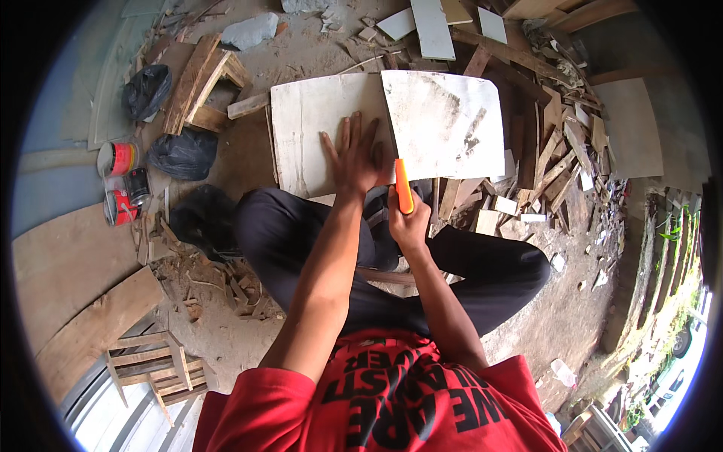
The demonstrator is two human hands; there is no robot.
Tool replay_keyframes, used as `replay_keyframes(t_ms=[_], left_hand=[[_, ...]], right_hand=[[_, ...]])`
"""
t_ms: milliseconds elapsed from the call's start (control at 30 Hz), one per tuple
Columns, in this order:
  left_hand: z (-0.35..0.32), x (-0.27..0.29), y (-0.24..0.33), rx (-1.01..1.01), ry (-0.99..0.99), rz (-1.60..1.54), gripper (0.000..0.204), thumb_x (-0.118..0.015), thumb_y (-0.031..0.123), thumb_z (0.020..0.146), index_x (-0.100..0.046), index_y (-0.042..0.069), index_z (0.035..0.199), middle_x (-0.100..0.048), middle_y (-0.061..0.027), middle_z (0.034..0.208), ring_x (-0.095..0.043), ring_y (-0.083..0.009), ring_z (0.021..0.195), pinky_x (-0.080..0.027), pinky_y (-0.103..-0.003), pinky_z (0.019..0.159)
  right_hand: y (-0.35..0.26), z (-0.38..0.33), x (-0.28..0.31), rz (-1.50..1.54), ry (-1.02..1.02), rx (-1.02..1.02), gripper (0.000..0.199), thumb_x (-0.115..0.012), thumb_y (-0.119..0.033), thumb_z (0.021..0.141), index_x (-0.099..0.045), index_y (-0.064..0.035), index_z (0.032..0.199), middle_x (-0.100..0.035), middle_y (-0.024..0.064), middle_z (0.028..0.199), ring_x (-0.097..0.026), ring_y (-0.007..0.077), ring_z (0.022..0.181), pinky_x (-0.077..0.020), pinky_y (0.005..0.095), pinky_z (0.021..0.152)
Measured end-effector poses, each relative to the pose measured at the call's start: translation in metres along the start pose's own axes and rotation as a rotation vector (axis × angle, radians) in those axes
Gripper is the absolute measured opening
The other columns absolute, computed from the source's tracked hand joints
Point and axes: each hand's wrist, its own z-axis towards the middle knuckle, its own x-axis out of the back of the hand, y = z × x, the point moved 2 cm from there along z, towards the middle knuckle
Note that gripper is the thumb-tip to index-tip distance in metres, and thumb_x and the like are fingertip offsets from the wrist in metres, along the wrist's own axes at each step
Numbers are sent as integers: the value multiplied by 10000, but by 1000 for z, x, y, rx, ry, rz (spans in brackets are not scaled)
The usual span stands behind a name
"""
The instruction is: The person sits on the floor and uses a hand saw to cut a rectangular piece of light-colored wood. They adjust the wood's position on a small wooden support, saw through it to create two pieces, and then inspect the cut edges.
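— Two hands, one white board (331, 120). Why is the left hand (355, 154) flat on it?

— Looks like it pins the board down; fingers spread wide, palm pressed on the board's near right part, gripping nothing.

— And the right hand (409, 222)?

— Closed around an orange-handled tool (404, 187), held upright just beside the left hand. Its tip meets the near edge of a second, smudged white panel (446, 124), which overlaps the board beyond the fingertips. Probably steadied for cutting or scoring.

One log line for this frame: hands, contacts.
left hand: flat on white board | right hand: holds orange tool at board edge | seated, scrap wood around
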Motion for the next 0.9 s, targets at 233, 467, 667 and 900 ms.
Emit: replay_keyframes(t_ms=[233, 467, 667, 900], left_hand=[[2, 2, -1, 7, -10, 94, 503, -479, 398, 922, -442, 259, 1403, -371, -47, 1509, -310, -213, 1411, -103, -637, 1120], [4, -4, -2, 33, -9, 15, 517, -492, 373, 921, -428, 224, 1412, -316, -51, 1534, -251, -238, 1435, -72, -664, 1115], [34, -21, -5, 11, -68, -34, 444, -559, 299, 872, -515, 131, 1281, -426, -126, 1386, -316, -287, 1374, -103, -692, 1084], [143, -53, -32, -167, 61, 9, 507, -533, 320, 907, -471, 61, 1338, -453, -146, 1396, -344, -300, 1371, -127, -581, 1152]], right_hand=[[24, -12, -4, -40, -13, 169, 182, -660, -116, 846, -566, -12, 731, -553, 154, 599, -573, 315, 505, -438, 355, 487], [34, -8, 3, 421, 159, -3, 258, -630, -190, 923, -581, 9, 766, -513, -11, 614, -462, 66, 565, -377, 263, 500], [-8, -18, 94, 498, 6, -171, 120, -546, -73, 940, -551, 0, 845, -427, -49, 580, -357, 23, 476, -283, 212, 440], [-36, -71, 113, 194, -18, -252, 178, -628, -109, 896, -593, 15, 773, -478, -16, 568, -423, 42, 545, -352, 259, 483]])
